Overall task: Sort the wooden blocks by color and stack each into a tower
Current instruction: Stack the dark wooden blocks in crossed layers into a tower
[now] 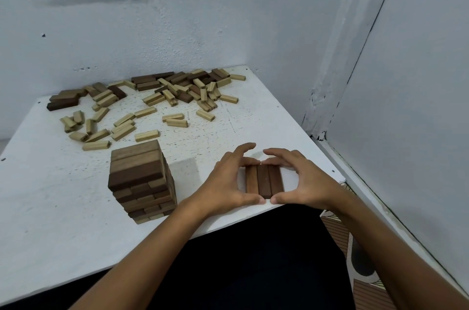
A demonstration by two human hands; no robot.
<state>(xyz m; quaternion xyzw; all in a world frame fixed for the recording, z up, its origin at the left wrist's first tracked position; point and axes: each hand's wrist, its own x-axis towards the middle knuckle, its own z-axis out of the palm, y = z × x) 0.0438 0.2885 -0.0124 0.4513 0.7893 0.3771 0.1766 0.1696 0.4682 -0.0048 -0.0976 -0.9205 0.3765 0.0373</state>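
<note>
White table (63,208) edge lies just under both thumbs. Left hand (228,182) and right hand (304,180) squeeze three dark blocks (264,180) together; uneven pressure could skew them or push them off.

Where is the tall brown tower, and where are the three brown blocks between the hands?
brown tower (138,165): head view, top layer's front edge.
three brown blocks (264,181): head view, middle block's top.
</note>
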